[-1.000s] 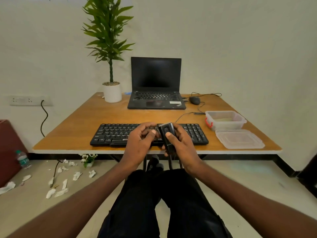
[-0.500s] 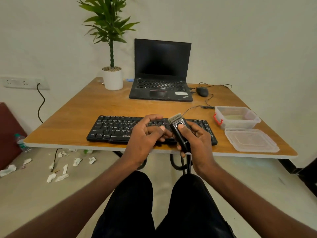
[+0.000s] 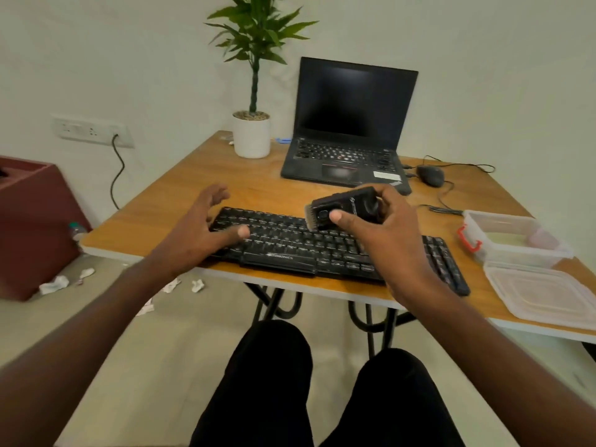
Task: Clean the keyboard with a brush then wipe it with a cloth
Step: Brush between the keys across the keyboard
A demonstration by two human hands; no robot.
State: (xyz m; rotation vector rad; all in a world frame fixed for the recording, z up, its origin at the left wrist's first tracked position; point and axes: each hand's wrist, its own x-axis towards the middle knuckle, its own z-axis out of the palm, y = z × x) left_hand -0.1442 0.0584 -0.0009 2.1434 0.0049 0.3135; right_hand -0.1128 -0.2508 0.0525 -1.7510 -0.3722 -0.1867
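Observation:
A black keyboard (image 3: 309, 245) lies along the front edge of the wooden table (image 3: 180, 195). My right hand (image 3: 383, 227) grips a black brush tool (image 3: 342, 209) above the keyboard's middle, its pale bristles pointing left and down, just over the keys. My left hand (image 3: 200, 227) hovers over the keyboard's left end with fingers spread, holding nothing. No cloth shows clearly; something pale lies in the clear container (image 3: 516, 237) at the right.
An open black laptop (image 3: 348, 130) and a potted plant (image 3: 251, 133) stand at the back. A mouse (image 3: 430, 175) with cable lies right of the laptop. A clear lid (image 3: 545, 295) sits at the front right. Crumpled paper (image 3: 54, 283) litters the floor beside a maroon box (image 3: 35, 221).
My left hand let go of the brush and moved left, opening over the keyboard. My right hand lifted the brush and turned it sideways, bristles toward the keys. The camera moved closer.

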